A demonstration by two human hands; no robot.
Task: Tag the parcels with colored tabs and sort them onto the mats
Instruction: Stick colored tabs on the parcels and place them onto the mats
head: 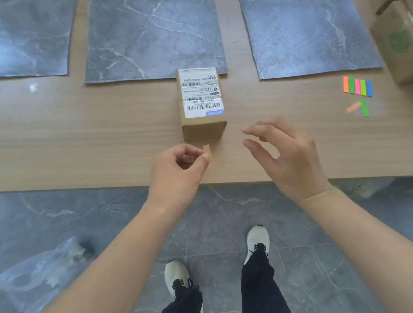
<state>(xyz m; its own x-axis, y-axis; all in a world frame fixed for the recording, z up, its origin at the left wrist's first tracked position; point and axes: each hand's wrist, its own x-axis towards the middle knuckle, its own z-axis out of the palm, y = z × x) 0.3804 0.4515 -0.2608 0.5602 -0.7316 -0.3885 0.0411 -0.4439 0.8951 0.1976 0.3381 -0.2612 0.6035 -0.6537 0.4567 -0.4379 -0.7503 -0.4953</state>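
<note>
A small cardboard parcel (pixel 201 101) with a white shipping label on top stands on the wooden table, just in front of the middle grey mat (pixel 150 26). My left hand (pixel 178 171) pinches a small orange tab (pixel 207 150) between thumb and forefinger, close to the parcel's near face. Hovering to the right of the parcel, my right hand (pixel 283 153) has loosely spread fingers and holds nothing. A left mat (pixel 5 38) and a right mat (pixel 299 16) flank the middle one.
A strip of colored tabs (pixel 357 86) lies at the table's right, with a loose orange tab (pixel 353 107) and a green one (pixel 364 107) below it. Stacked cardboard boxes (pixel 406 40) stand at the far right. A clear plastic bag (pixel 39 278) lies on the floor.
</note>
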